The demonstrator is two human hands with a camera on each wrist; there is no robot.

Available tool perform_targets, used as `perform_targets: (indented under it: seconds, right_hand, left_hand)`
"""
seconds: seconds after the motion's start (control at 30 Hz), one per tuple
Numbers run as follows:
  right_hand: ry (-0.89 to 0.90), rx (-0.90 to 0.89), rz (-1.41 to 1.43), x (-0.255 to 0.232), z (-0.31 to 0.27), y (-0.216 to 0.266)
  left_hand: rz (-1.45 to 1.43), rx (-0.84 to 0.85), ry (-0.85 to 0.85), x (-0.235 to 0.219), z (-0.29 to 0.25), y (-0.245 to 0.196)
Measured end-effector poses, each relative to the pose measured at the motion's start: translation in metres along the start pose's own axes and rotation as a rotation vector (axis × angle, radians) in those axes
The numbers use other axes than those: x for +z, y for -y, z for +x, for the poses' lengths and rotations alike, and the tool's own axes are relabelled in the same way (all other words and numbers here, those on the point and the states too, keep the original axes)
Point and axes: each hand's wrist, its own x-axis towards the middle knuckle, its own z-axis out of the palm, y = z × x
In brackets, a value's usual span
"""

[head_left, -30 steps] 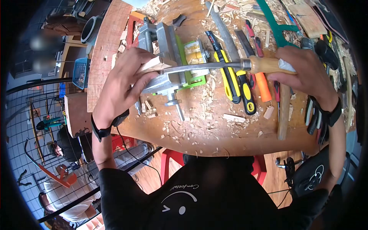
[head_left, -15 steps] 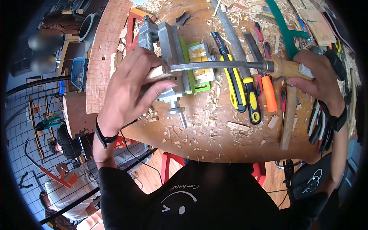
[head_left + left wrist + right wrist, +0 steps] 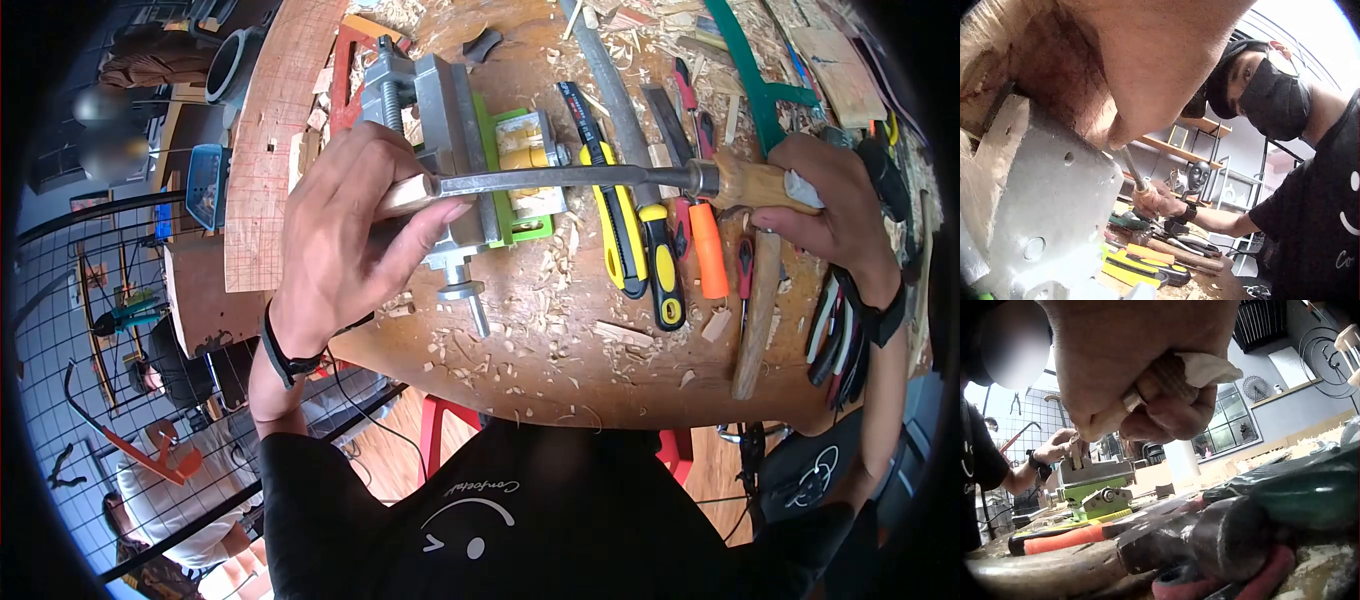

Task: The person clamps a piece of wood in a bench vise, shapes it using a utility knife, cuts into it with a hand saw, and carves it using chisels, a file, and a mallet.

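Note:
In the head view the left hand (image 3: 340, 225) grips a pale piece of wood (image 3: 408, 192) above the grey vise (image 3: 445, 120), with the thumb stretched along its near side. The right hand (image 3: 835, 200) holds the wooden handle (image 3: 750, 184) of a long chisel, its fingers curled round the end, where a white wrapping shows. The chisel's metal blade (image 3: 560, 178) lies level across the bench, its tip at the end of the wood. From the right wrist view, the right hand (image 3: 1141, 381) is closed round the handle, and the left hand (image 3: 1055, 450) is at the vise.
Below the blade lie yellow cutters (image 3: 622, 230), an orange handle (image 3: 709, 250) and a wooden-handled hammer (image 3: 757, 320). Wood shavings cover much of the bench (image 3: 480, 385). A green tool (image 3: 750, 80) lies at the back right. Behind a wire grid at left are other people.
Both hands and the chisel have shifted right in the head view, and the left thumb has moved off its earlier place by the blade. The chisel's tip has drawn back to the wood's end.

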Motion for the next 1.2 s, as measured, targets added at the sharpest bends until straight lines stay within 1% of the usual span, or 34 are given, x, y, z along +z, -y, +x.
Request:
perform_targets:
  seconds: [0.13, 0.2, 0.23, 0.27, 0.3, 0.33, 0.37, 0.43, 0.47, 0.53, 0.67, 0.73, 0.77, 0.83, 0.97, 1.03, 1.07, 1.13, 1.17, 1.2]
  right_hand:
    - [-0.017, -0.025, -0.023, -0.004, 0.006, -0.002]
    - [-0.04, -0.032, -0.043, -0.003, 0.01, 0.0]
    - [-0.064, -0.037, -0.063, -0.003, 0.013, 0.0]
    - [-0.062, -0.043, -0.064, -0.004, 0.015, 0.002]
    - [-0.014, -0.016, -0.088, -0.005, 0.017, 0.005]
    - [0.035, 0.011, -0.111, -0.006, 0.019, 0.006]
    - [0.038, 0.004, -0.111, -0.005, 0.021, 0.004]
    - [-0.04, -0.019, -0.127, -0.001, 0.021, 0.0]
    - [-0.037, -0.023, -0.128, -0.003, 0.023, 0.001]
    - [0.087, 0.101, -0.139, -0.009, 0.029, 0.006]
    - [0.122, 0.111, -0.18, -0.014, 0.035, 0.013]
    - [0.184, 0.179, -0.172, -0.017, 0.038, 0.016]
    - [0.188, 0.173, -0.175, -0.016, 0.038, 0.016]
    - [0.083, 0.109, -0.256, -0.011, 0.036, 0.013]
    - [0.042, 0.094, -0.24, -0.007, 0.031, 0.007]
    - [0.083, 0.154, -0.166, -0.001, 0.031, 0.008]
    - [0.083, 0.145, -0.168, -0.003, 0.032, 0.007]
    - [0.168, 0.192, -0.117, -0.006, 0.035, 0.008]
    - [0.167, 0.187, -0.118, -0.008, 0.036, 0.007]
    - [0.235, 0.249, -0.064, -0.01, 0.039, 0.007]
  left_hand:
    - [0.022, 0.004, -0.005, 0.001, -0.001, 0.0]
    - [0.057, 0.06, -0.014, 0.003, -0.001, 0.001]
    - [0.058, 0.057, -0.017, 0.003, 0.0, 0.002]
    - [0.046, 0.093, -0.021, 0.002, 0.001, 0.003]
    - [0.034, 0.126, -0.026, 0.002, 0.001, 0.004]
    - [0.036, 0.12, -0.029, 0.002, 0.0, 0.004]
    - [0.05, 0.11, -0.019, 0.002, -0.001, 0.004]
    - [0.062, 0.097, -0.011, 0.002, -0.002, 0.003]
    - [0.044, 0.098, -0.029, 0.003, -0.001, 0.003]
    - [0.028, 0.094, -0.049, 0.004, -0.001, 0.002]
    - [0.017, 0.102, -0.083, 0.006, -0.002, 0.002]
    - [0.013, 0.098, -0.096, 0.007, -0.003, 0.002]
    - [0.023, 0.099, -0.098, 0.008, -0.004, 0.002]
    - [0.033, 0.093, -0.105, 0.008, -0.004, 0.003]
    - [0.06, 0.123, -0.1, 0.009, -0.005, 0.005]
    - [0.081, 0.144, -0.097, 0.009, -0.003, 0.005]
    - [0.086, 0.14, -0.102, 0.008, -0.002, 0.005]
    - [0.093, 0.162, -0.098, 0.008, -0.001, 0.004]
    - [0.09, 0.164, -0.1, 0.009, -0.001, 0.005]
    - [0.095, 0.164, -0.103, 0.009, -0.001, 0.005]
